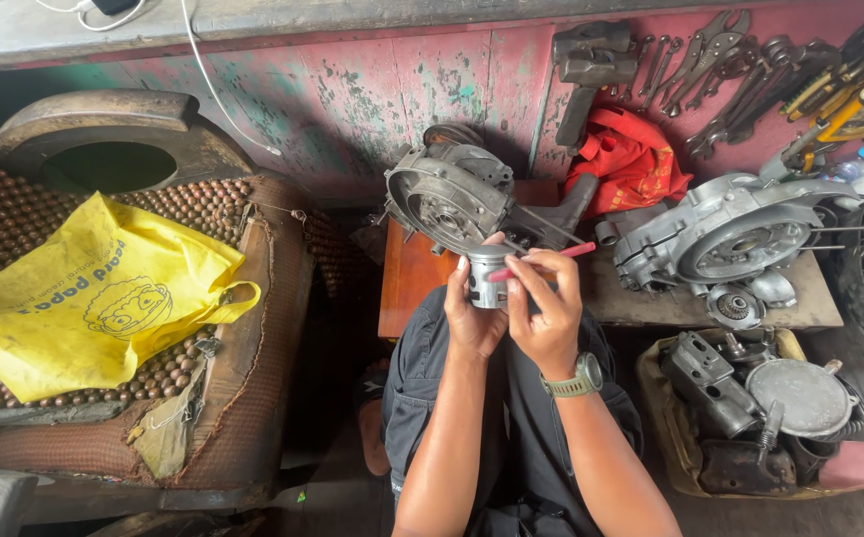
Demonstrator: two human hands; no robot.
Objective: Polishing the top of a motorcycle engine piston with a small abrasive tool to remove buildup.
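1. The left hand (474,316) is clamped around a small metal piston (489,278), held up over the lap, just in front of the wooden bench (412,278).
2. The right hand (546,318) pinches a thin red tool (543,262) between fingers and thumb, its tip touching the piston's top.
3. To work it well, I judge: keep the piston steady, make short light strokes, and turn it bit by bit.
4. Both forearms rise from below with the wrists close together; a watch (577,380) sits on the right wrist.
5. An engine case (449,199) lies just beyond.
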